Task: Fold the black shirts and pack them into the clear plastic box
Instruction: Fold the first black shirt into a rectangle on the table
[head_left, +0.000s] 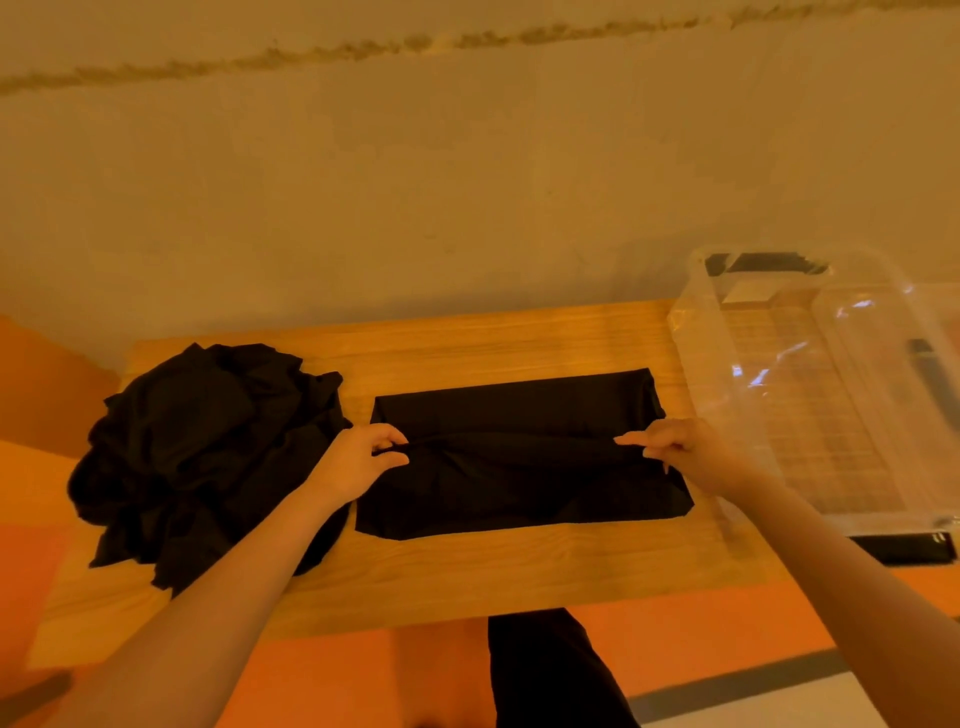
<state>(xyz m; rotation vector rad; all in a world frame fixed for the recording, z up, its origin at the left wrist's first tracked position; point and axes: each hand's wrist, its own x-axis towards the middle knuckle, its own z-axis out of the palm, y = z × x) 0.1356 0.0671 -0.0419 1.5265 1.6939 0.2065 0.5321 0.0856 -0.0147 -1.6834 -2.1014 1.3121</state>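
Head view: folding step in hand. Part-folded black shirt (519, 467) lies mid-bench (467, 577); its middle crease is pinched by left hand (358, 460) and right hand (685, 452), fingers curled. Unfolded pile (208, 457) left, clear box (831, 384) right. Next: fold over, square edges.

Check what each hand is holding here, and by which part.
Both hold the black shirt spread on the table. The left hand pinches its left edge at a mid-height fold; the right hand pinches the right edge of that fold.
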